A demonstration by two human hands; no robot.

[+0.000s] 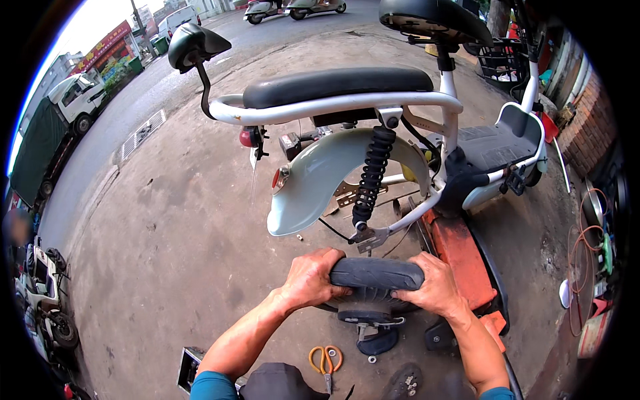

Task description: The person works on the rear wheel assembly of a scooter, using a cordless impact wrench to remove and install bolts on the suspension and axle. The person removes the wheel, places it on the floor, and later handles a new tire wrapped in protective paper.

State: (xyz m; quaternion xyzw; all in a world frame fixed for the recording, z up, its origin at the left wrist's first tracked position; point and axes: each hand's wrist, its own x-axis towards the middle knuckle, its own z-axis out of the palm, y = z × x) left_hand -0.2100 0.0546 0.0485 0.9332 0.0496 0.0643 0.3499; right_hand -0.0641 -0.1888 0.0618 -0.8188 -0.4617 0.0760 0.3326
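Both my hands grip a small black scooter wheel [377, 273] by its tyre, one on each side. My left hand [312, 279] wraps the tyre's left side, thumb on the near sidewall. On the opposite side, my right hand [437, 285] holds it the same way. The hub and axle face me below the tread. Just beyond stands a white electric scooter [333, 110] with its rear wheel off. Its pale rear mudguard [313, 180] and black coil shock absorber [375, 173] hang over the wheel, with a metal bracket at the shock's lower end.
Orange-handled scissors [325, 360] and a nut [372, 359] lie on the ground near my feet. An orange-red stand or jack [460, 257] is under the scooter. A small dark box [191, 367] sits at lower left. Cables and a brick wall [590, 137] line the right.
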